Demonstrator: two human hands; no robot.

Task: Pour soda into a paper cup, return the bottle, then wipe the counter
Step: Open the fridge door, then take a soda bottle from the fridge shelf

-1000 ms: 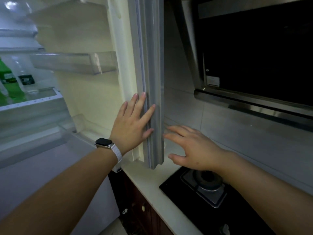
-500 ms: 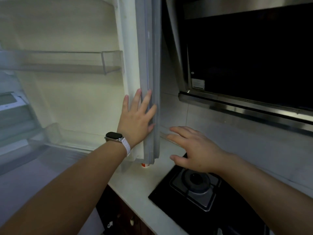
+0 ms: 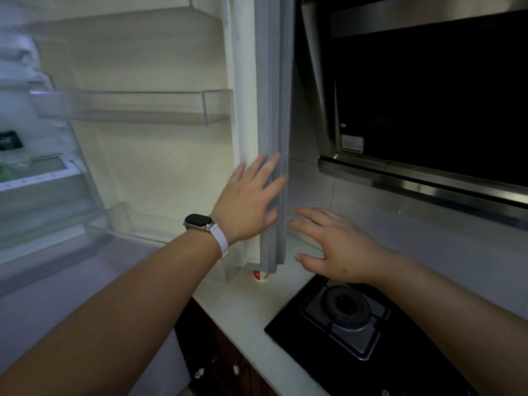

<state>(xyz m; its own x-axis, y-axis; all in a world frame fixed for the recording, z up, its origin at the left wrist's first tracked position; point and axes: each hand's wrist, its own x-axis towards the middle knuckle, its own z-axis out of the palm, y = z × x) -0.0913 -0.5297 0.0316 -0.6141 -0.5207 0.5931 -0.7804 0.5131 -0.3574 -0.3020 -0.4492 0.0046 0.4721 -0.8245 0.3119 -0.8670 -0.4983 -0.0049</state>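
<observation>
The fridge door (image 3: 274, 110) stands open in front of me, its grey seal edge facing me. My left hand (image 3: 248, 201), with a watch on the wrist, lies flat on the door's inner edge, fingers spread. My right hand (image 3: 334, 247) hovers open just right of the door, above the white counter (image 3: 251, 315), holding nothing. A paper cup (image 3: 261, 276) with a red band peeks out on the counter under the door's lower corner, mostly hidden. Inside the fridge at far left I see a dark bottle label (image 3: 10, 140) and some green; the soda bottle itself is not clear.
A black gas hob (image 3: 351, 318) with one burner sits on the counter below my right hand. A dark range hood (image 3: 423, 110) hangs at upper right. Clear door shelves (image 3: 134, 107) line the door's inside. Dark wood cabinets (image 3: 228, 364) are under the counter.
The view has shifted, so the door and both hands sit further right and lower. The paper cup has come into sight under the door. Both hands keep the same pose.
</observation>
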